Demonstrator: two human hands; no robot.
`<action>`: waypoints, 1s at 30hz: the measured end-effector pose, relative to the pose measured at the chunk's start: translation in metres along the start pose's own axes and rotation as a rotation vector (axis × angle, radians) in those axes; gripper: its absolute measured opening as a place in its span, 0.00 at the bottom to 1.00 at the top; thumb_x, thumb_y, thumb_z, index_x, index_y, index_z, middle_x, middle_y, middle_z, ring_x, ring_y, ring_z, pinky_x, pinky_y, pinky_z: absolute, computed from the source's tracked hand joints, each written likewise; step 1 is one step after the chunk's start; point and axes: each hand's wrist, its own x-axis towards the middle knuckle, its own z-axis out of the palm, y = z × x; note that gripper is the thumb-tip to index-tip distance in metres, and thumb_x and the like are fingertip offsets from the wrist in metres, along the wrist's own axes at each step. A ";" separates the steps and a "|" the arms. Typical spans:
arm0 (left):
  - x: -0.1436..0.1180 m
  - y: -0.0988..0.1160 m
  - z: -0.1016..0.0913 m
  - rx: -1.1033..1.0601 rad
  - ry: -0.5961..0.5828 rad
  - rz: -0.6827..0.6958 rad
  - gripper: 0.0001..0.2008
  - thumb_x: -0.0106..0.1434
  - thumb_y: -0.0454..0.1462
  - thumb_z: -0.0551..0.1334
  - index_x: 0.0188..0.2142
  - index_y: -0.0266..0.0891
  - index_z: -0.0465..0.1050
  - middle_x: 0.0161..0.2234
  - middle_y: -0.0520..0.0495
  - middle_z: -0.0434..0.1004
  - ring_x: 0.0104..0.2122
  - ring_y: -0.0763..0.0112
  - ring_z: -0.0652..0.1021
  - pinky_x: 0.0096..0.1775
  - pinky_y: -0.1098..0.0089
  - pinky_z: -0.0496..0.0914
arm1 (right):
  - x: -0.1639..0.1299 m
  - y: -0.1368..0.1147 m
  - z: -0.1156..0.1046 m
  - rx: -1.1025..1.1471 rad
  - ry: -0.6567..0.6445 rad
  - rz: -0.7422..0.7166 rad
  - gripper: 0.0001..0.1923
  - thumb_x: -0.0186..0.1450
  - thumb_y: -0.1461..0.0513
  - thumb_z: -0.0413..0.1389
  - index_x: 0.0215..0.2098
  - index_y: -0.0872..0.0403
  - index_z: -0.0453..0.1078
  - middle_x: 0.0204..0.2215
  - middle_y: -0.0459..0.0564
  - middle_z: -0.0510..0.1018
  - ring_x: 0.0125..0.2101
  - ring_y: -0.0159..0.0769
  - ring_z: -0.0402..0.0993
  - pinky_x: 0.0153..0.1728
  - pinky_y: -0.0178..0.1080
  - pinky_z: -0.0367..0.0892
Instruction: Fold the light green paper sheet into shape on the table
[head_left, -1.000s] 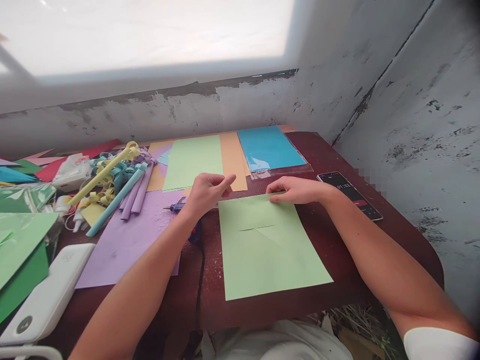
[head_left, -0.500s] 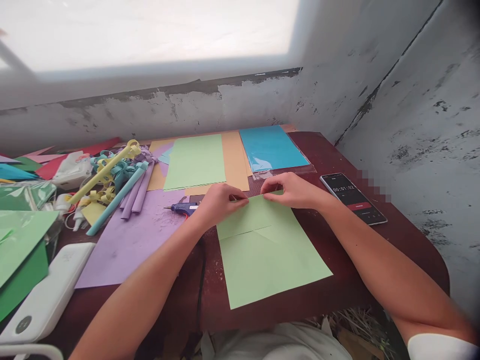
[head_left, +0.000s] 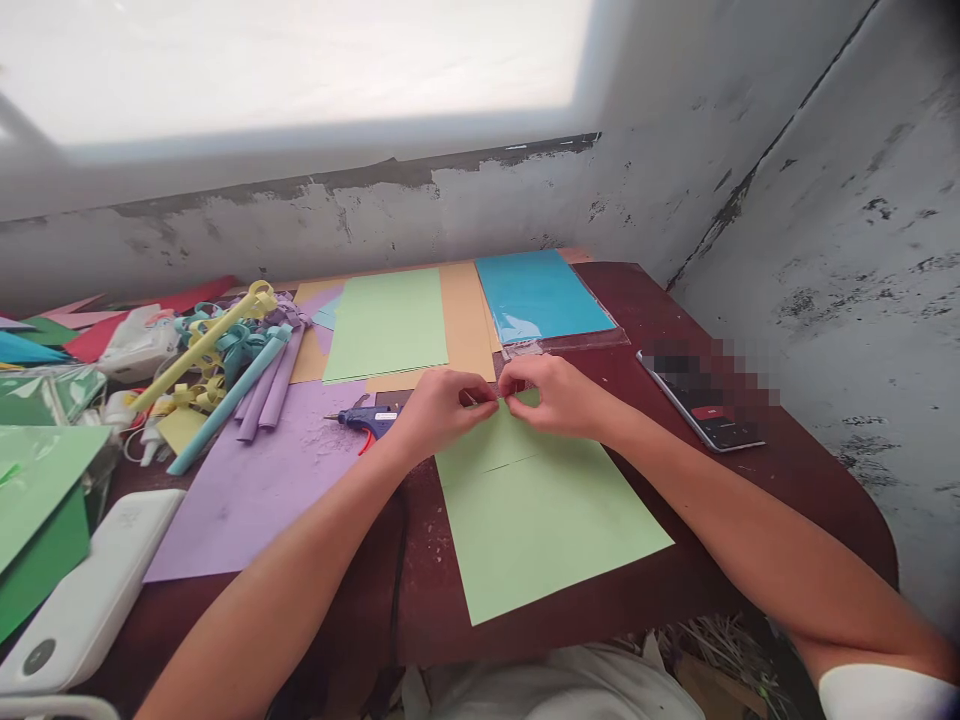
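A light green paper sheet [head_left: 547, 520] lies on the dark red table [head_left: 795, 480] in front of me, with a fold crease near its far end. My left hand [head_left: 439, 412] and my right hand [head_left: 559, 395] meet at the sheet's far edge, fingertips pinching the paper close together. A blue glue gun [head_left: 367, 420] lies just left of my left hand, on a purple sheet [head_left: 247, 490].
A phone [head_left: 705, 400] lies at the right. Green, orange and blue sheets [head_left: 465, 310] lie at the back. Rolled paper tubes and curls [head_left: 225, 360] sit at the left, with a white device [head_left: 82, 600], green paper [head_left: 37, 490] and grey walls behind.
My left hand moved right onto the green sheet's far edge. My right hand slid left along that edge, and both hands now pinch it close together.
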 end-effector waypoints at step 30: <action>-0.001 0.012 0.001 0.021 0.043 0.021 0.07 0.62 0.34 0.65 0.32 0.38 0.84 0.28 0.50 0.84 0.28 0.74 0.77 0.33 0.73 0.67 | 0.000 -0.011 0.009 -0.029 0.039 0.113 0.04 0.60 0.64 0.54 0.29 0.51 0.62 0.30 0.45 0.73 0.32 0.34 0.65 0.32 0.37 0.55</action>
